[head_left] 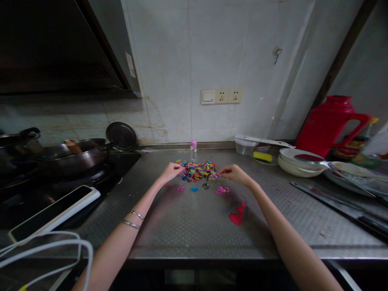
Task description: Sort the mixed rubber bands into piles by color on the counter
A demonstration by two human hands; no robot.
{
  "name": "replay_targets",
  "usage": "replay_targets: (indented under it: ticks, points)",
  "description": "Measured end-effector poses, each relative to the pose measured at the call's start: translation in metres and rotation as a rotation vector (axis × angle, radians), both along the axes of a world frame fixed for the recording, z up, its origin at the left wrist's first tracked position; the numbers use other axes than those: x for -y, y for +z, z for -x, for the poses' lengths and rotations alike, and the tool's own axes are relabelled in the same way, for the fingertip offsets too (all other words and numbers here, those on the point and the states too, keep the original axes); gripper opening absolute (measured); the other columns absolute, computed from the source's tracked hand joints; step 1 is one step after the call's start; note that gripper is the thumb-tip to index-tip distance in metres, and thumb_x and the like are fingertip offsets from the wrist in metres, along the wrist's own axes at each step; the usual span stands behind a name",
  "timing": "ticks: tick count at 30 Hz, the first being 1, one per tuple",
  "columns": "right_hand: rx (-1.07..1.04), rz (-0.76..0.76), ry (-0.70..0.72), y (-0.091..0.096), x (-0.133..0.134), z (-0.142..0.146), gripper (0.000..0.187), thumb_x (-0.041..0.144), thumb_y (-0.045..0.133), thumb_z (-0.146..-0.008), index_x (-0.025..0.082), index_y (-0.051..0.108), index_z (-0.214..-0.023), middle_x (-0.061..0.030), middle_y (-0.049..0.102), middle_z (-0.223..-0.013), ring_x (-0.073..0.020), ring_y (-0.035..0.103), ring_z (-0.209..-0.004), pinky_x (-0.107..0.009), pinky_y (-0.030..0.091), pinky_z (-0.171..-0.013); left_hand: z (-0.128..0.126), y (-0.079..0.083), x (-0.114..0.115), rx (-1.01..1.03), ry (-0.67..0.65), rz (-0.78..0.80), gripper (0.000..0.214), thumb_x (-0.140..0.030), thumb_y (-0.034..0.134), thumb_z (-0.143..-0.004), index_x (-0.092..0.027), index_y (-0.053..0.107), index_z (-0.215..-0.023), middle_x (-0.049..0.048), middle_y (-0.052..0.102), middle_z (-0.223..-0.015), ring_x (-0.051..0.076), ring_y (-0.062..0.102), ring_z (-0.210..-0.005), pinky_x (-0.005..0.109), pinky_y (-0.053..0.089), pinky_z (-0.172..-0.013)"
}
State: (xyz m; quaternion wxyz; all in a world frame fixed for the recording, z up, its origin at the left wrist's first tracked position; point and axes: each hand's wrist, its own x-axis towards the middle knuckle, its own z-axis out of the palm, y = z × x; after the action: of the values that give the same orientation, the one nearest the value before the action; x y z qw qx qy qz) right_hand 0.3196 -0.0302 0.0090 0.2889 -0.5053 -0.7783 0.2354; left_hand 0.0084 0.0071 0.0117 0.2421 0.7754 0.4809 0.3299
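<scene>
Fingertips of the left hand (171, 171) and right hand (235, 174) reach opposite edges of the band pile (196, 171) between them; whether clamped on any, I cannot tell; picking out bands seems in hand, next calling for a fine pinch; nearer than the fingers, a blue cluster (194, 188); beyond, a pink-capped bottle (193, 152).

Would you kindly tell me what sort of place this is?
Most likely a kitchen: a pan sits on the cooktop at left, beneath a range hood, and dishes stand on the counter at right.
</scene>
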Motion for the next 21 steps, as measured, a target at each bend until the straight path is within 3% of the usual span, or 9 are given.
replay_targets:
  ticks: [4, 10, 16, 21]
  points:
    - [0.036, 0.201, 0.147, 0.001, 0.003, -0.004, 0.030, 0.034, 0.057, -0.065, 0.011, 0.068, -0.082, -0.0025, 0.064, -0.065, -0.0113, 0.051, -0.056, -0.020, 0.038, -0.048, 0.005, -0.005, -0.003, -0.032, -0.015, 0.022, 0.029, -0.034, 0.053, -0.070, -0.011, 0.069, -0.077, 0.0047, 0.066, -0.069, 0.013, 0.054, -0.061, 0.022, 0.037, -0.058]
    - [0.077, 0.269, 0.252, 0.005, 0.007, -0.006, 0.029, 0.034, 0.056, -0.065, 0.012, 0.069, -0.079, -0.0028, 0.064, -0.068, -0.0107, 0.051, -0.058, -0.018, 0.038, -0.049, 0.004, -0.013, -0.002, -0.147, -0.048, 0.019, 0.024, -0.032, 0.057, -0.068, -0.012, 0.069, -0.074, 0.0037, 0.066, -0.069, 0.014, 0.056, -0.064, 0.022, 0.039, -0.061]
    - [0.074, 0.203, 0.147, 0.005, 0.006, -0.003, 0.033, 0.039, 0.052, -0.067, 0.011, 0.068, -0.075, -0.0013, 0.061, -0.062, -0.0107, 0.049, -0.055, -0.019, 0.036, -0.048, 0.004, -0.012, 0.002, -0.355, -0.008, -0.026, 0.021, -0.027, 0.057, -0.067, -0.017, 0.070, -0.081, 0.0036, 0.066, -0.076, 0.013, 0.056, -0.065, 0.022, 0.038, -0.062]
    - [0.057, 0.085, 0.143, 0.003, -0.001, 0.009, 0.028, 0.033, 0.049, -0.067, 0.011, 0.067, -0.071, -0.0007, 0.060, -0.060, -0.0111, 0.050, -0.055, -0.020, 0.037, -0.050, 0.007, -0.008, 0.005, -0.488, 0.072, -0.055, 0.021, -0.029, 0.059, -0.067, -0.021, 0.069, -0.084, 0.0024, 0.066, -0.077, 0.014, 0.057, -0.066, 0.021, 0.037, -0.059]
